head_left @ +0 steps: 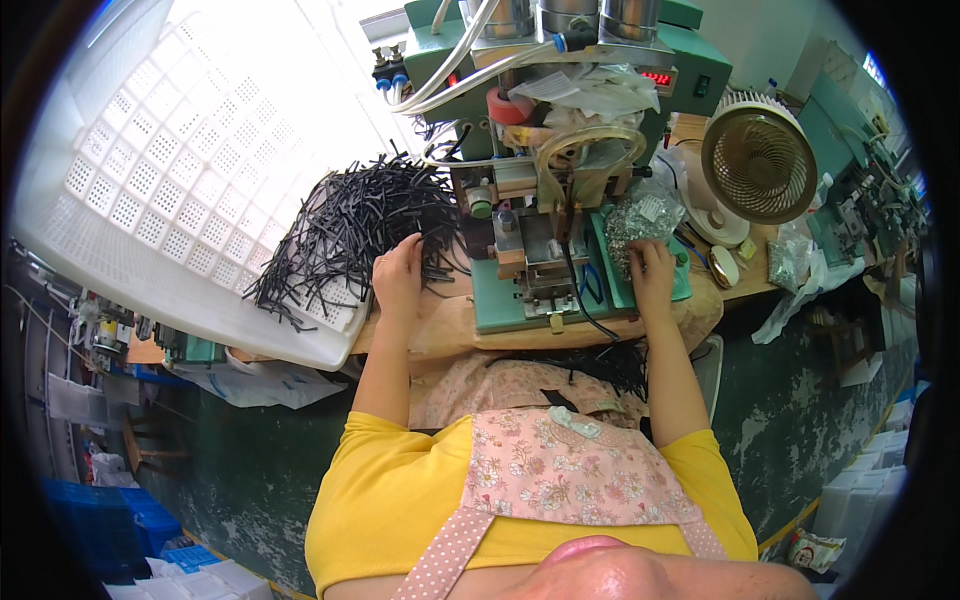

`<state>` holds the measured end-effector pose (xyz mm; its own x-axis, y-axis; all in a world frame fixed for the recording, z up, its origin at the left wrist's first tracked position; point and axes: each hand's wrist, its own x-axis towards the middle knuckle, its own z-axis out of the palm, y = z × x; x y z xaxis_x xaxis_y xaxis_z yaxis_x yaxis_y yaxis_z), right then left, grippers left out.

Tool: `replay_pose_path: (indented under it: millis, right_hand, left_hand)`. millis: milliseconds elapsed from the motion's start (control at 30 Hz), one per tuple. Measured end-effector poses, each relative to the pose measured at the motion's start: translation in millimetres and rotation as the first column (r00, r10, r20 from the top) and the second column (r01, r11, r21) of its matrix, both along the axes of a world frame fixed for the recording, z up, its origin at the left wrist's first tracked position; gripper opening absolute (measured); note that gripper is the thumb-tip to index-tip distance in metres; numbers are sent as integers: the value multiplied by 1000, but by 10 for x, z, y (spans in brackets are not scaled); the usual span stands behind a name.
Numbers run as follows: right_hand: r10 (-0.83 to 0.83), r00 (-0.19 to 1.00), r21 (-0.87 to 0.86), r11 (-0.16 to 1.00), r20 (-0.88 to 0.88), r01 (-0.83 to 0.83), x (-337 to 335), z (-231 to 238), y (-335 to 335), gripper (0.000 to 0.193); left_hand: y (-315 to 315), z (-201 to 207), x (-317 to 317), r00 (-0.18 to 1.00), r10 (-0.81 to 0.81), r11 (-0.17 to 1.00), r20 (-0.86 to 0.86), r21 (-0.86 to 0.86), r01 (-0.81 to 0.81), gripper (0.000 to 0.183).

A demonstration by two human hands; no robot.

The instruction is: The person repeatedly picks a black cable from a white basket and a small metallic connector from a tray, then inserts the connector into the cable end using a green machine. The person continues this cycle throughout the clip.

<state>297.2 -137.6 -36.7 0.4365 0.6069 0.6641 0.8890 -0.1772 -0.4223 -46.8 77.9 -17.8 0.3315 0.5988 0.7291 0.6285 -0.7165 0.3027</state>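
Note:
At the right edge of a big heap of thin black strips [350, 215], my left hand [398, 278] has its thumb and fingers pinched together. A black strip end seems to sit at those fingertips. My right hand [652, 278] reaches into the small silvery metal pieces [622, 232] on a green tray [618, 290], partly under clear plastic. Its fingers are bent together, and whatever lies between them is too small to make out. Between my hands stands a green bench press [500, 300] with a metal fixture [540, 255] at its centre.
A large white perforated crate [130, 215] leans at the left, with the heap on its lower side. Right of the press are a round fan [760, 165] and a bag of metal pieces [790, 262]. Air hoses [450, 95] hang above; a black cable [580, 300] crosses the press base.

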Motion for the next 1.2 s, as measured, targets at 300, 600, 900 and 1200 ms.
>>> replay_pose_path:
  millis: [300,600,900,1200]
  right_hand:
    - [155,964,110,985,-218,-134,-393,443,62,15]
    - [296,887,174,953,-354,-249,-917,937,293,16]
    - [371,728,268,928,-576,-260,-1022,991,366,19]
    - [-28,951,142,987,-307,75,26,501,-78,18]
  left_hand:
    - [-289,243,171,855,-52,916,516,-317,248,36]
    - [-479,528,375,584,-144,735,799,-309,604,23]
    - [-1120,796,906,673,-724,681,149,313,662,22]
    - [-1078,605,1156,651,-758,619,38,354,701,28]
